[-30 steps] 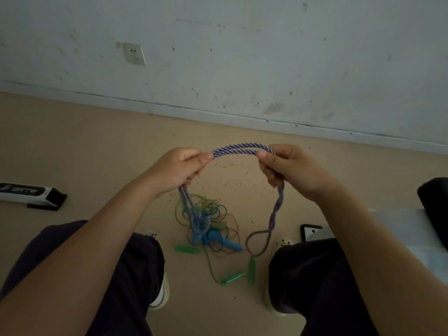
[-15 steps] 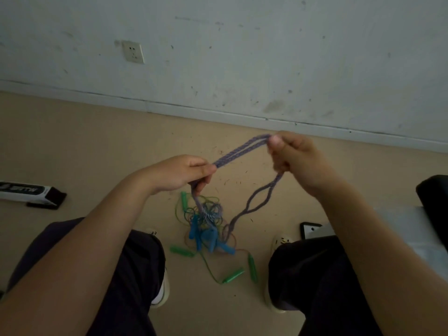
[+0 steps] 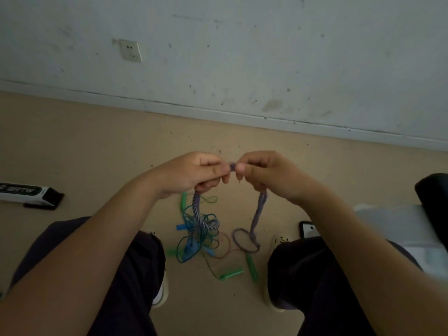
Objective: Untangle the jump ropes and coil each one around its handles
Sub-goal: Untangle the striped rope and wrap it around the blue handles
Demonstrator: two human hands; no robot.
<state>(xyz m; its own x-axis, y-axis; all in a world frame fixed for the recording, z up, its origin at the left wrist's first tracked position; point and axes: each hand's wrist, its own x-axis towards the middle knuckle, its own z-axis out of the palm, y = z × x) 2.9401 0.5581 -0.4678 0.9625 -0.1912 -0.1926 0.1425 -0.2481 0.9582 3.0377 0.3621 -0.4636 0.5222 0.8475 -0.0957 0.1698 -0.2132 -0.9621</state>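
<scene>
Both hands are working the purple braided rope (image 3: 196,209) up in the air over the floor (image 3: 97,146), between the knees, so its slack hangs free of the pile instead of dragging through it.

Left hand (image 3: 194,172) and right hand (image 3: 261,173) are nearly touching, each with fingers curled and pinching the rope; only a short stub is showing between the thumbs. My guess is that the tight spacing is for picking at a twist or knot there.

From the left hand the rope is dropping straight into the tangle (image 3: 198,234) of thin green and blue cords, so that end is still caught. From the right hand the strand (image 3: 258,214) is hanging down to a loose loop (image 3: 243,241) lying on the floor just beside the pile, apparently clear of it.

Green handles (image 3: 230,274) are lying on the floor toward the near side, blue handle parts inside the tangle. Nothing is coiled yet; untangling is at an early stage.

Black-and-white box (image 3: 29,191) is sitting by the left edge of the floor, out of play.
</scene>
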